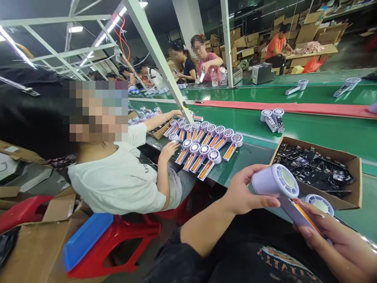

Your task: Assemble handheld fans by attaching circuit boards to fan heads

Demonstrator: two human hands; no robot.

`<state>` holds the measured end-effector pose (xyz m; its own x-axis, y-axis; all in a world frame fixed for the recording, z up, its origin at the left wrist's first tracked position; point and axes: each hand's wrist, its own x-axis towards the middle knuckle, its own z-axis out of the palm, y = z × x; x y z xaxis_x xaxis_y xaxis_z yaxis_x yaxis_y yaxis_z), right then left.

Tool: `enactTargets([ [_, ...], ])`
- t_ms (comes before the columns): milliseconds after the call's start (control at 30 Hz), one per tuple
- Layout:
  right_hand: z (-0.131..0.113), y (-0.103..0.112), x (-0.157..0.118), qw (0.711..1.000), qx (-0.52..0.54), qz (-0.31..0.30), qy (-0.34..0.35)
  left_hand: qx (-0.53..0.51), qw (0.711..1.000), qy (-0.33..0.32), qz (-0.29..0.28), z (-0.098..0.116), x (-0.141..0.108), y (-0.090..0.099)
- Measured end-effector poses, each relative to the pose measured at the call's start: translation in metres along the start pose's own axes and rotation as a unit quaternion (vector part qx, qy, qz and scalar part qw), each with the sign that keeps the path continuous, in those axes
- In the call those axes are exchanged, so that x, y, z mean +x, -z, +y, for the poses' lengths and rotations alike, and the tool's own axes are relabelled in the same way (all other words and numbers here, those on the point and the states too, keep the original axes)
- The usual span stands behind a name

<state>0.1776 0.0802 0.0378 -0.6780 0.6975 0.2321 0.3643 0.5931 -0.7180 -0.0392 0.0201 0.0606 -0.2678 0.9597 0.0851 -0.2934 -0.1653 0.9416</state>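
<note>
A lavender handheld fan (267,181) is between my two hands, its round head tilted up and its handle slanting down to the right. My left hand (246,192) is closed around the fan's head, thumb along the underside. Lower down, my right hand (330,232) grips the handle, where an orange strip and red wires show in the opened side. Behind my right fingers lies a second fan (319,203), mostly hidden. Just beyond my hands stands a cardboard box (357,179) of black circuit boards (312,167).
Rows of open-handled fans (203,151) lie on the green bench to the left, by a seated co-worker in a white shirt (118,177). A metal post (159,55) rises there. More fans (272,118) sit on the green conveyor. Red stools (118,243) stand at lower left.
</note>
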Motion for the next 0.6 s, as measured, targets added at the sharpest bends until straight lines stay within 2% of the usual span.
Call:
enactTargets([
  [167, -0.008, 0.000, 0.006, 0.999, -0.031, -0.021, 0.035, -0.023, 1.000, 0.013, 0.004, -0.001, -0.002, 0.008],
  [300, -0.009, -0.003, 0.008, 0.999, -0.037, -0.023, 0.032, -0.003, 1.000, -0.003, 0.005, 0.000, -0.003, 0.011],
  [500, -0.014, -0.003, 0.014, 0.999, -0.015, -0.025, 0.028, -0.026, 1.000, 0.005, 0.007, 0.001, -0.004, 0.016],
  [600, -0.020, 0.001, 0.018, 0.998, 0.010, -0.058, 0.013, -0.014, 1.000, -0.018, 0.008, 0.001, -0.005, 0.021],
])
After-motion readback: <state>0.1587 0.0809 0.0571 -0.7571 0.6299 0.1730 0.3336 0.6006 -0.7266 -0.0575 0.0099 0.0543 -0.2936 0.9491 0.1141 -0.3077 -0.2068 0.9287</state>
